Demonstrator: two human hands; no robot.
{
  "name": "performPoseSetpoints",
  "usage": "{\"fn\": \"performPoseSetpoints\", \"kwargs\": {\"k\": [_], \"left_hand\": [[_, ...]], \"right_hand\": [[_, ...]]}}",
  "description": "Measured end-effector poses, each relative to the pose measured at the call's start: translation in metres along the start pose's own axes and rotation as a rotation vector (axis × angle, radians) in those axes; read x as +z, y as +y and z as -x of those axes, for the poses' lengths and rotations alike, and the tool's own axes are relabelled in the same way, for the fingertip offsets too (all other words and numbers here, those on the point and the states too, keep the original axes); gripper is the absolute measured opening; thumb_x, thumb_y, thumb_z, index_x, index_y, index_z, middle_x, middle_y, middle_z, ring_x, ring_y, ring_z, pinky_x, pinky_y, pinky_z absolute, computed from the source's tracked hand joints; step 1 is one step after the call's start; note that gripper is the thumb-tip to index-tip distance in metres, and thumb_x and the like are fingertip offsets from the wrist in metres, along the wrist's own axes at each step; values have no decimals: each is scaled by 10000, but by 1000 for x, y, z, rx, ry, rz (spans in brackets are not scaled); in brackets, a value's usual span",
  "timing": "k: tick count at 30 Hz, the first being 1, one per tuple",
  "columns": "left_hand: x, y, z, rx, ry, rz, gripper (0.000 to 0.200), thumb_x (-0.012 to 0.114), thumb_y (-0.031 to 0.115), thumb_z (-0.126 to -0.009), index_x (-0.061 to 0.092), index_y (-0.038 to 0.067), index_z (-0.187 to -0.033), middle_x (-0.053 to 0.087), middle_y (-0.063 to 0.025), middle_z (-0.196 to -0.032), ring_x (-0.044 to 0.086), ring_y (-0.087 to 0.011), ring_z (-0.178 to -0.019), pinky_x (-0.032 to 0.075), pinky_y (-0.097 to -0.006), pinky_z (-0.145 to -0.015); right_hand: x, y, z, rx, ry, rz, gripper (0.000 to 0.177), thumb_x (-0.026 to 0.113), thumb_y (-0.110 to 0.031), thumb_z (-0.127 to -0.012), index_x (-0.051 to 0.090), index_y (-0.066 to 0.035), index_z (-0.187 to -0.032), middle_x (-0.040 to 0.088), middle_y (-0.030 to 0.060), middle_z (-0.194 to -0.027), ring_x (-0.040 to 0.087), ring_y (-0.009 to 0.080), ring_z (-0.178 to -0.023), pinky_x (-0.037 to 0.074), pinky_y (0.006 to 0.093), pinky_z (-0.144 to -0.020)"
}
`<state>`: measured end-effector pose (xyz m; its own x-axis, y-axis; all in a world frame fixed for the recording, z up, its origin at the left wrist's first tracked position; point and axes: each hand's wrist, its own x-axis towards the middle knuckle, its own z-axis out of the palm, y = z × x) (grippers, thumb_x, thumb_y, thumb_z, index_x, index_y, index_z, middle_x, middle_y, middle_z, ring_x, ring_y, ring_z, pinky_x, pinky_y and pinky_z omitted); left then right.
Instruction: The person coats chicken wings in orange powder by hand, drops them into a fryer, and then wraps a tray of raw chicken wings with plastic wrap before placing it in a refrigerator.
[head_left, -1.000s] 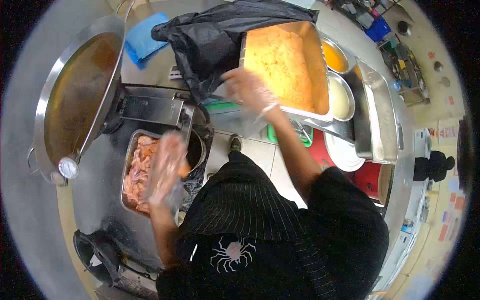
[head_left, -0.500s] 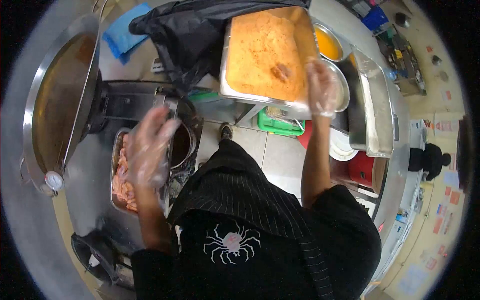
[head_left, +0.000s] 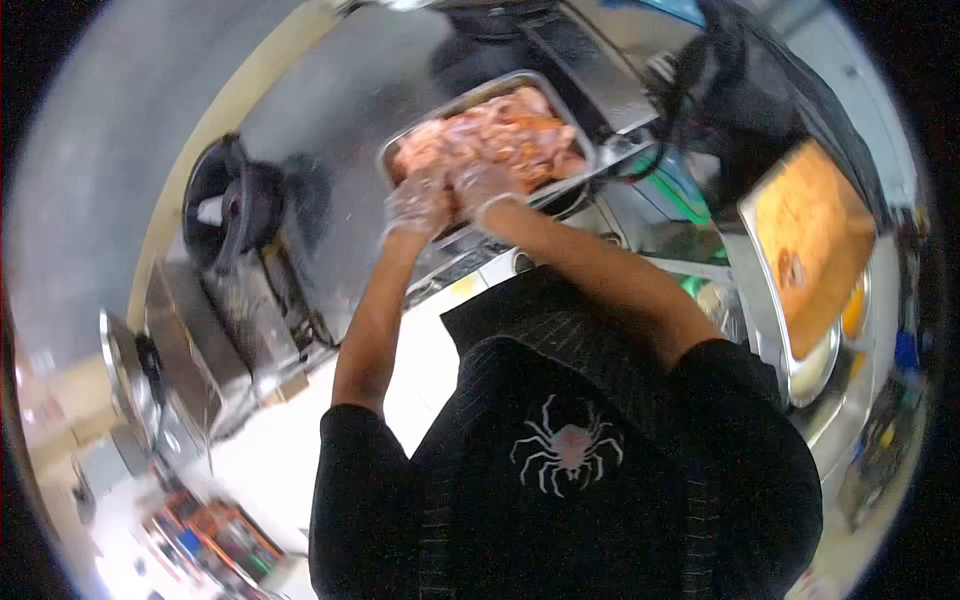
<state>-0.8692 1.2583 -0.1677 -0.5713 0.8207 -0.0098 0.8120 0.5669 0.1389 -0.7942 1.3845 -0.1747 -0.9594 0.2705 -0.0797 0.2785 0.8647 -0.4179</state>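
A metal tray (head_left: 384,158) full of raw meat pieces (head_left: 500,130), which look like chicken, rests on the steel counter. My left hand (head_left: 418,203), in a clear plastic glove, reaches over the tray's near edge at its left corner and touches the meat. Close beside it, my right hand (head_left: 487,188), also gloved, has its fingers down among the pieces. Blur and the meat hide the fingertips of both hands, so their grip does not show. Off to the right is a tray of orange breading powder (head_left: 815,240) with a brown lump in it.
Left of the meat stands a black round appliance (head_left: 232,205) on the counter. Black plastic sheeting (head_left: 790,90) lies behind the breading tray. A bowl of orange liquid (head_left: 853,308) and a pale bowl (head_left: 815,368) sit beyond that tray. Metal equipment (head_left: 215,340) stands at lower left.
My view has turned left. My right hand has left the side of the breading tray and come to the meat. My left hand, raised above the meat tray before, is now down at the pieces.
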Motion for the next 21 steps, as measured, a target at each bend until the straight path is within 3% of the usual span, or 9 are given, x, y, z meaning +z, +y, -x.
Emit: {"fn": "performPoseSetpoints", "kwargs": {"k": [2,4,7,9,11,12,13,15,21], "left_hand": [[2,-2,8,29,136,-5,307,469,216,-833,503,120,-1122,561,-177,-1097,579,-340,-960,481,-454,-806],[-9,3,-9,-105,-131,242,329,561,157,-789,549,104,-1113,638,-160,-965,615,-323,-882,486,-403,-788],[-32,-9,-11,-115,-147,394,250,622,168,-780,594,81,-1012,656,-104,-924,624,-259,-854,486,-365,-765],[-9,-32,-15,-191,-174,739,238,647,218,-800,625,75,-989,659,-51,-902,608,-173,-832,479,-307,-758],[-43,-29,-12,-181,-24,741,306,670,333,-788,649,77,-955,641,-85,-846,585,-169,-748,475,-307,-700],[-50,-30,-10,-235,-19,829,360,672,341,-795,644,48,-1004,652,-61,-883,576,-148,-769,468,-290,-721],[-59,-30,-8,-235,-16,831,360,672,341,-795,644,48,-1004,652,-61,-883,576,-148,-769,468,-290,-721],[-76,-31,-6,-242,-59,1021,314,644,280,-830,645,31,-1021,645,-49,-994,574,-121,-894,454,-271,-803],[-59,-39,-5,-229,122,1525,273,559,235,-897,622,20,-1052,630,-23,-952,528,-81,-807,430,-220,-720]], "right_hand": [[-24,1,8,-60,-190,75,338,585,-258,-809,568,-52,-1077,611,181,-1042,606,313,-989,509,412,-784],[-23,20,1,-6,-135,51,266,461,-131,-885,580,-93,-1119,623,161,-1059,614,310,-957,483,398,-820],[-64,21,0,-11,-51,-340,281,461,-133,-874,571,-95,-1130,619,176,-1050,604,326,-954,474,406,-823],[-67,24,2,14,16,-198,301,498,-204,-870,555,-94,-1145,617,165,-1032,594,343,-939,472,383,-826],[-89,18,7,-114,134,-378,364,560,-293,-848,542,-95,-1153,596,135,-1038,593,318,-940,470,360,-832],[-107,10,7,143,-84,-740,434,635,-323,-796,536,-98,-1153,557,102,-1060,599,266,-890,478,355,-812],[-102,17,3,141,-84,-737,434,635,-323,-796,536,-98,-1153,557,102,-1060,599,266,-890,478,355,-812],[-91,37,-10,239,-264,-1272,394,668,-281,-776,548,-88,-1099,552,68,-1017,590,186,-827,494,341,-751],[-122,36,3,346,-243,-1677,269,686,-322,-792,576,-97,-891,547,1,-749,537,117,-664,478,256,-627]]}}
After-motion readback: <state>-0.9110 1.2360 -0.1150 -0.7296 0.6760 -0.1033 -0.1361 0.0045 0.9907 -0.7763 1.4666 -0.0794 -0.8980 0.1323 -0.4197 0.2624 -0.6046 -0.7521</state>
